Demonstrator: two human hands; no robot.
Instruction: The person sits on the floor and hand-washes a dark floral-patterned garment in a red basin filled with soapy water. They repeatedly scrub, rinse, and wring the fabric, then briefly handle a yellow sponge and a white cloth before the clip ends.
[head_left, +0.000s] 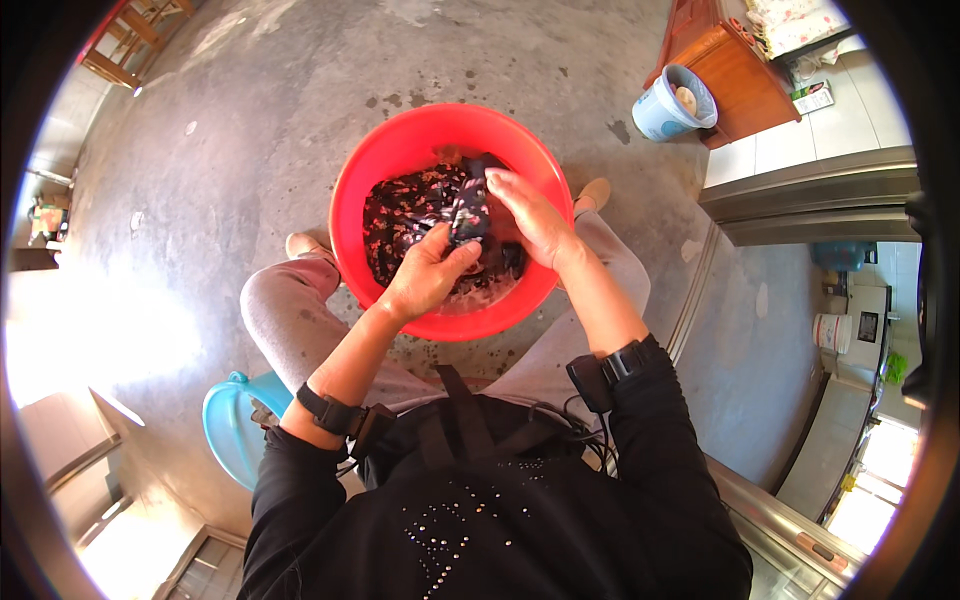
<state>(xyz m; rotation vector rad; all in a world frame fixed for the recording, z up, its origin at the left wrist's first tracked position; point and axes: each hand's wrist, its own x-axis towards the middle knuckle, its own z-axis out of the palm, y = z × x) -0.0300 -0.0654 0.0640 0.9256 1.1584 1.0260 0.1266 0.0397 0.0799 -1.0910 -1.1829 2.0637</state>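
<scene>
A round red plastic basin (352, 247) stands on the floor between my knees. In it lies a wet black cloth with a floral print (409, 199), with some water around it. My left hand (427, 274) grips a bunched fold of the cloth near the basin's middle, thumb on top. Over the right part of the basin, my right hand (529, 214) is at the edge of the same fold, its fingers extended and its palm turned towards the cloth. Whether its hidden fingers hold any cloth cannot be seen.
A light-blue plastic basin (225, 427) is beside my left thigh. Beyond my right foot, a lined waste bin (660, 112) stands against a wooden cabinet (739, 82). Metal door tracks (694, 292) cross the floor at the right. A wooden rack (127, 45) is at the far left. Wet spots mark the concrete.
</scene>
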